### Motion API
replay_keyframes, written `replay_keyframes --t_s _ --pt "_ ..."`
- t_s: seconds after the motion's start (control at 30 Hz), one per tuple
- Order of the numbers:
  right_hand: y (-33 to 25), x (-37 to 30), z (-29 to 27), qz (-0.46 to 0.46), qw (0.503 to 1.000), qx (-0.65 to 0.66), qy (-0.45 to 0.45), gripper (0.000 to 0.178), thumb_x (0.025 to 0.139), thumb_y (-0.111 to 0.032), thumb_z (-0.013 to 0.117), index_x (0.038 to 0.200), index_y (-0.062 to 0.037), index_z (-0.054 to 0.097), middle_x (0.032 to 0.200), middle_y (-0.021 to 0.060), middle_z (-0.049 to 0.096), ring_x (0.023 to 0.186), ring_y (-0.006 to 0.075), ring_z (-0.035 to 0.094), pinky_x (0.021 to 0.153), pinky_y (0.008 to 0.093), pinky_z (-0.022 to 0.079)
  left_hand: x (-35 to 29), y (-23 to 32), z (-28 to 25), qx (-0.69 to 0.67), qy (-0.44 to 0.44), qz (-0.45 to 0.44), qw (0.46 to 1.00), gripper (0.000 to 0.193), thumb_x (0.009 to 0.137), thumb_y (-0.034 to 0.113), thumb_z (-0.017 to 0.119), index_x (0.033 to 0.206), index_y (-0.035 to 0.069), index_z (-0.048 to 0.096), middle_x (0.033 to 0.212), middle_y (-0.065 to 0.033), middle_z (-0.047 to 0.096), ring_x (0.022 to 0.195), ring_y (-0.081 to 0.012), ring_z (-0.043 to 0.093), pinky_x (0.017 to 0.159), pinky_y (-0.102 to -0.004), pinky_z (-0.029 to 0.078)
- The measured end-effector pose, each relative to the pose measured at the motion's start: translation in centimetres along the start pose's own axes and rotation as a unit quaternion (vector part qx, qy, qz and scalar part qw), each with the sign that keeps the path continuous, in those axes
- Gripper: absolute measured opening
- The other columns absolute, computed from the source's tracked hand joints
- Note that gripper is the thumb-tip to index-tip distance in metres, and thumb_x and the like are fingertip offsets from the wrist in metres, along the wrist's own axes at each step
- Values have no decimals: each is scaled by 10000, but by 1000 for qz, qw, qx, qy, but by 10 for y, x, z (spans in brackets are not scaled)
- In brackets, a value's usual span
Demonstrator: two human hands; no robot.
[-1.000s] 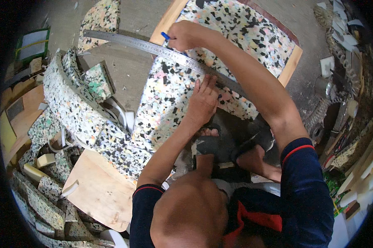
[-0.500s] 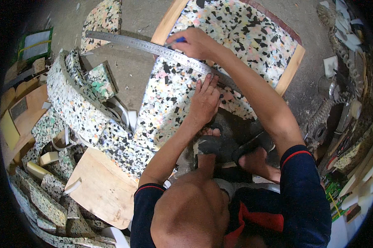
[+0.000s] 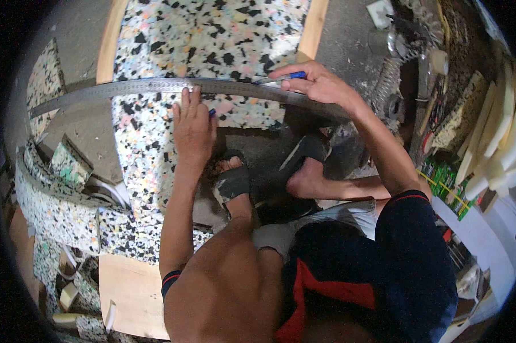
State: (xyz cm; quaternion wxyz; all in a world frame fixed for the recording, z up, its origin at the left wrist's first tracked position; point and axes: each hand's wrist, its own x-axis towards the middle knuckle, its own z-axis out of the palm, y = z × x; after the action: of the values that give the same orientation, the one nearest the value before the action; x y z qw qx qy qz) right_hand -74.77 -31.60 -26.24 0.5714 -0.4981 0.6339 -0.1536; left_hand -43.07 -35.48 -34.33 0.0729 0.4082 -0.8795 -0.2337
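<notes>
Around me spreads a bare grey concrete floor, lit unevenly and darkest toward its middle. Along its left edge I have speckled foam offcuts heaped up, a plywood board at the lower left corner. Toward its right edge are a ribbed hose and cream foam strips; a pale surface beyond may be a panel.

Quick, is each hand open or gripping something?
Left hand: fingers extended onto the metal ruler; whether it grips the small blue object beside it cannot be told.
Right hand: closed, holding the blue pen.
</notes>
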Motion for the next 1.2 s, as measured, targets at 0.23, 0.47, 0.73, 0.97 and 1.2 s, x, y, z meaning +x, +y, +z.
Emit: replay_keyframes --t_s 0.23,0.47,0.73,0.97,1.2 --pt "16 -45 -18 80 996 -19 17 267 965 -108 660 1221 -98 737 890 10 727 776 100 585 716 286 491 -1 -5 2 -18 24 22 999 281 850 78 736 1050 -7 557 1531 -184 482 1451 -406 403 1155 -543 377" --pt "-16 -30 -19 36 988 -148 20 216 940 -122 659 1128 -47 734 782 95 695 695 148 594 653 333 473 -1 -7 3 -26 28 22 999 244 843 98 747 981 14 564 1512 -189 501 1449 -408 409 1141 -560 394" --pt "-21 -4 -17 2 976 -218 -16 201 912 -146 647 1048 -15 717 661 132 618 581 211 566 586 392 448 -3 -9 5 -53 36 40 997 255 831 65 729 1020 -11 577 1486 -213 511 1436 -423 418 1161 -563 361" --pt "-54 93 21 -175 940 -292 -15 274 882 -227 637 823 40 654 672 238 583 583 370 553 600 471 435 -6 -9 4 -55 46 45 996 271 847 82 666 1082 -28 588 1481 -236 493 1439 -431 401 1176 -564 331" --pt "-129 230 85 -348 896 -275 17 355 859 -284 611 713 39 597 632 237 558 573 397 541 595 487 431 -5 -7 1 -41 36 47 997 273 841 104 690 1069 -3 586 1450 -242 496 1457 -434 361 1176 -576 321"
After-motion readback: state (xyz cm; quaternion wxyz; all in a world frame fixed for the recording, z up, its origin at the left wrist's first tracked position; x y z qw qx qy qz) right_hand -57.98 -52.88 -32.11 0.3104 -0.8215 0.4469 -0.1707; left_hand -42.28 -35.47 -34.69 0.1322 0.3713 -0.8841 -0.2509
